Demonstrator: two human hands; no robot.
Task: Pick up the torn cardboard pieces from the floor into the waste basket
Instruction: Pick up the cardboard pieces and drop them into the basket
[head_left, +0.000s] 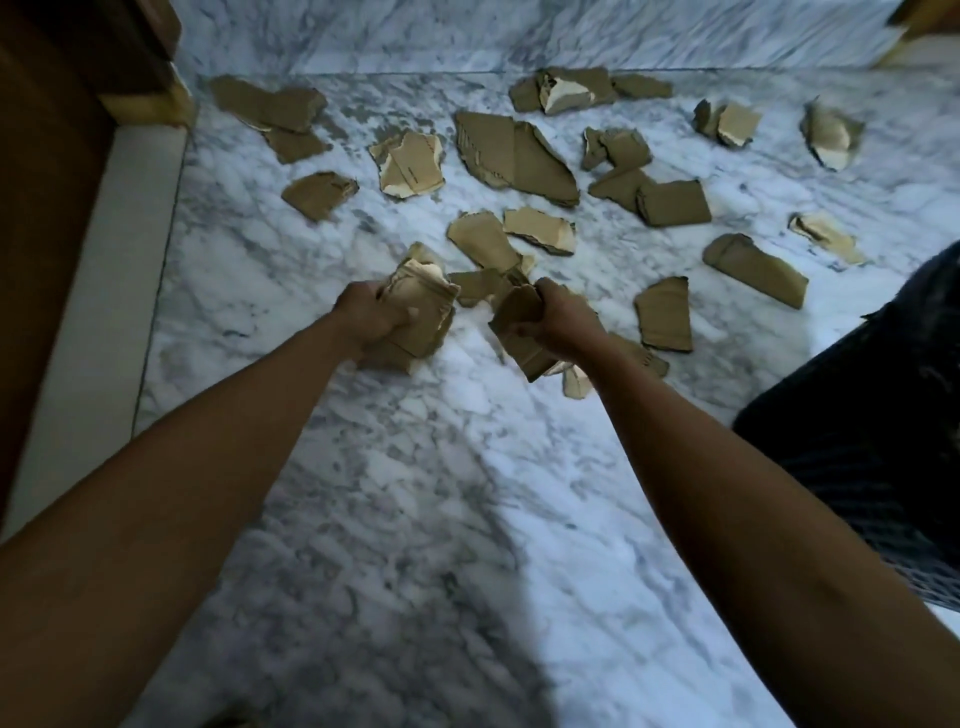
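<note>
Several torn brown cardboard pieces lie scattered on the marble floor (467, 493), among them a large one (519, 156) near the middle and another (756, 270) at the right. My left hand (369, 317) grips a bunch of cardboard pieces (423, 306) just above the floor. My right hand (553, 314) grips another stack of cardboard pieces (519, 332). A dark mesh waste basket (872, 441) stands at the right edge, only partly in view.
A brown wooden piece of furniture (57, 156) and a white baseboard (98, 312) run along the left side. A marble wall (519, 31) rises at the back. Bare floor lies near me, below the hands.
</note>
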